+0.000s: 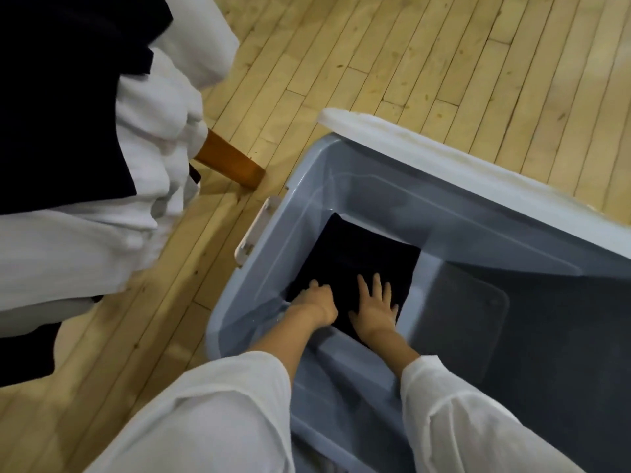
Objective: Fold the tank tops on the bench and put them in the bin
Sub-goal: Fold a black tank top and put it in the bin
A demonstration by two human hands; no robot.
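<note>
**Q:** Where does the top [358, 254] lie?

**A:** The dark, folded top lies flat on the bottom of the grey bin [341, 186], directly under the fingers of both hands. Most of it reaches past the fingertips, toward the bin's far wall.

**Q:** How are the fingers set?

**A:** The right hand [375, 310] rests palm-down on the top, with its fingers [376, 285] straight and spread. The left hand [316, 300] sits at the top's left edge, just beside the right, with its fingers curled. Their tips are hidden against the dark cloth, so it cannot be told whether they pinch it.

**Q:** What surrounds the hands?

**A:** Beyond the fingertips, the white lid [444, 158] runs along the bin's far rim. Left of the left hand's knuckles, a pale latch [254, 230] sits on the bin's end wall. Well beyond it stands the bench [232, 162], of which one wooden leg shows. White and dark clothes [153, 114] are heaped on the bench. A wood floor [444, 63] lies under everything. White sleeves [222, 421] cover both forearms behind the wrists.
</note>
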